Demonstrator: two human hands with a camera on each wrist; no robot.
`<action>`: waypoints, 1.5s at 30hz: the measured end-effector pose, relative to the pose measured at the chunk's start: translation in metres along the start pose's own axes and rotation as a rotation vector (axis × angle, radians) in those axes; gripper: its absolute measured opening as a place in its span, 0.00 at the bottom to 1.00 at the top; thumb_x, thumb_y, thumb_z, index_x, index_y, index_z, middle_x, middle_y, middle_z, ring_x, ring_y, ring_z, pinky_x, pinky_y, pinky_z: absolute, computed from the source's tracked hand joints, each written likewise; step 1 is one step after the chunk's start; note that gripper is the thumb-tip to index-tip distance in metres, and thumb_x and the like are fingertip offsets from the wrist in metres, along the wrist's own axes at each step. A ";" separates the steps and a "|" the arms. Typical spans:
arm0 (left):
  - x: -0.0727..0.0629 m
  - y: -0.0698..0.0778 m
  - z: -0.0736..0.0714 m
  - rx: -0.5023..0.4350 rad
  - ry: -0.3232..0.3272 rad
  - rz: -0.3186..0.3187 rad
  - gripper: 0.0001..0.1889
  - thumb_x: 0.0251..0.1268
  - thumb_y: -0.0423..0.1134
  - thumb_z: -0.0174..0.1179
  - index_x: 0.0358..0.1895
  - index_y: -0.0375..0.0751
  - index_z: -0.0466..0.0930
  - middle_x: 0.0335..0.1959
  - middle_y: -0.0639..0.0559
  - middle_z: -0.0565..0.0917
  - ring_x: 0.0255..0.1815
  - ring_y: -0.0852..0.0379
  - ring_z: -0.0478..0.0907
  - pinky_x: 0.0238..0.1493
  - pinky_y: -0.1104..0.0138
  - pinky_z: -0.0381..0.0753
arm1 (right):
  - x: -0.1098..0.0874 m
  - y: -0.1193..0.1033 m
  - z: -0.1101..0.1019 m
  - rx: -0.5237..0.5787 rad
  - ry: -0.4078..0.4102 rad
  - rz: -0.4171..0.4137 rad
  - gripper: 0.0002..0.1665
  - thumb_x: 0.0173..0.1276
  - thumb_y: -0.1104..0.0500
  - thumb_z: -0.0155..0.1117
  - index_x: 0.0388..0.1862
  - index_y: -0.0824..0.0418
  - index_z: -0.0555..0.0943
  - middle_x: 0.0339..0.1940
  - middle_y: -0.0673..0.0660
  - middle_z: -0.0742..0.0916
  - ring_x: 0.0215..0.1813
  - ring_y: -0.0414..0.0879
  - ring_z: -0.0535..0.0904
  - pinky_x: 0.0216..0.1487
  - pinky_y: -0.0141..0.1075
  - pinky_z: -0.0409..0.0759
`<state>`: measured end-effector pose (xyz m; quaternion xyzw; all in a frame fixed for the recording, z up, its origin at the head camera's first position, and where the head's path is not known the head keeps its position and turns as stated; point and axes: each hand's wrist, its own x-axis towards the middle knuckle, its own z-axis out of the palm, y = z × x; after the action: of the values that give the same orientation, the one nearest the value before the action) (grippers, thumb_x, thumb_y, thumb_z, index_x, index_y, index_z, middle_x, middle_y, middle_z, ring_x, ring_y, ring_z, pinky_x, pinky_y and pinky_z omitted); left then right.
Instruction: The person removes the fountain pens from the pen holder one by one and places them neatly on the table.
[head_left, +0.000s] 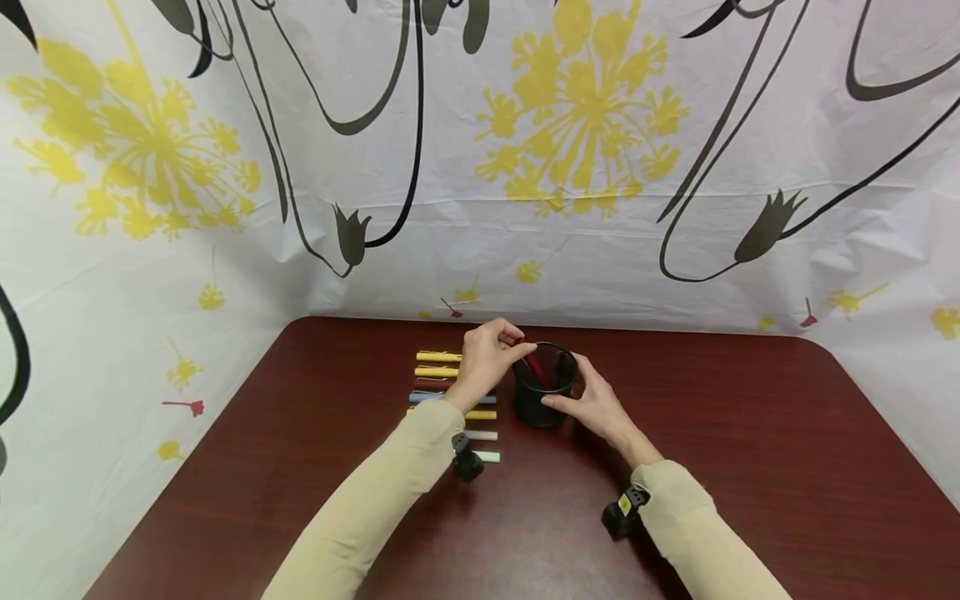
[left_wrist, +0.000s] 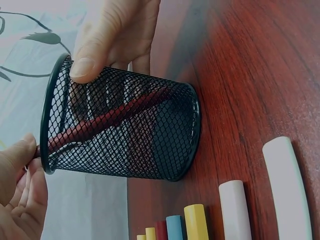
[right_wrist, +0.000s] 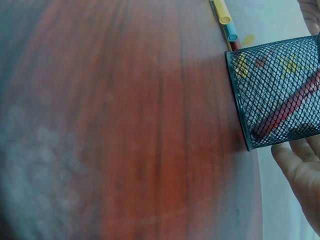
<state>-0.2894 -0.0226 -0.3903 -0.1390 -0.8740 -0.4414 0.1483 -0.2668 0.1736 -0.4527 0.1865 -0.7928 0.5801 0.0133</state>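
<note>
A black mesh pen cup [head_left: 538, 412] stands upright on the table. My right hand [head_left: 600, 408] grips it from the right, thumb at the near side and fingers behind. At the rim, my left hand [head_left: 487, 360] pinches the top end of a red pen [head_left: 536, 367]. Through the mesh in the left wrist view, the red pen [left_wrist: 107, 119] slants down inside the cup [left_wrist: 175, 140], its lower end near the bottom. No other pen shows in the cup. In the right wrist view the same pen [right_wrist: 290, 107] is seen through the mesh.
Left of the cup lies a column of pens side by side: yellow pens [head_left: 435, 357], a dark red one, a blue one [head_left: 483, 399] and whitish ones [head_left: 487, 457]. My left forearm partly covers them. A patterned cloth [head_left: 450, 183] hangs behind the brown table [head_left: 750, 467].
</note>
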 end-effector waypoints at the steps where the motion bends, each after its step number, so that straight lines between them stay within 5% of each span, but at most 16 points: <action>1: 0.000 0.000 0.000 -0.003 0.001 0.003 0.11 0.53 0.45 0.69 0.35 0.42 0.83 0.31 0.51 0.85 0.32 0.57 0.82 0.34 0.71 0.80 | 0.000 0.000 0.000 0.004 0.001 -0.003 0.45 0.56 0.62 0.72 0.69 0.62 0.60 0.63 0.65 0.73 0.64 0.59 0.70 0.62 0.51 0.69; 10: -0.004 -0.001 -0.005 -0.030 -0.011 -0.014 0.11 0.53 0.45 0.69 0.35 0.43 0.83 0.31 0.51 0.85 0.31 0.58 0.82 0.33 0.72 0.80 | -0.001 -0.001 0.002 0.022 0.004 -0.012 0.46 0.55 0.66 0.72 0.69 0.64 0.59 0.63 0.68 0.72 0.63 0.61 0.70 0.62 0.52 0.68; 19: -0.013 -0.005 -0.016 -0.163 -0.003 -0.005 0.13 0.54 0.45 0.68 0.39 0.41 0.83 0.33 0.50 0.86 0.30 0.56 0.82 0.29 0.68 0.82 | 0.000 -0.001 0.001 0.010 0.005 -0.006 0.46 0.55 0.66 0.72 0.69 0.66 0.58 0.63 0.69 0.72 0.63 0.61 0.70 0.62 0.55 0.68; 28: -0.026 -0.012 -0.033 -0.224 0.061 -0.012 0.13 0.54 0.46 0.69 0.39 0.42 0.83 0.35 0.50 0.86 0.33 0.57 0.83 0.30 0.69 0.81 | 0.000 -0.001 0.001 -0.003 0.005 -0.006 0.47 0.56 0.66 0.71 0.70 0.66 0.57 0.64 0.70 0.71 0.63 0.62 0.70 0.61 0.56 0.68; 36: -0.041 -0.021 -0.052 -0.366 0.098 -0.083 0.13 0.51 0.47 0.70 0.36 0.44 0.83 0.33 0.50 0.85 0.31 0.61 0.83 0.28 0.70 0.78 | 0.001 -0.002 0.001 0.013 -0.003 0.013 0.46 0.56 0.64 0.72 0.69 0.64 0.59 0.64 0.68 0.71 0.65 0.61 0.68 0.65 0.55 0.65; 45: -0.061 -0.029 -0.071 -0.652 0.105 -0.201 0.12 0.54 0.30 0.67 0.40 0.28 0.78 0.33 0.52 0.83 0.33 0.61 0.83 0.39 0.67 0.83 | 0.001 -0.001 0.001 -0.024 0.001 0.011 0.47 0.56 0.64 0.72 0.70 0.65 0.57 0.63 0.68 0.72 0.64 0.60 0.70 0.61 0.52 0.70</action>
<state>-0.2343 -0.1035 -0.3947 -0.0696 -0.6875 -0.7164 0.0965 -0.2673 0.1725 -0.4523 0.1815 -0.8007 0.5707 0.0125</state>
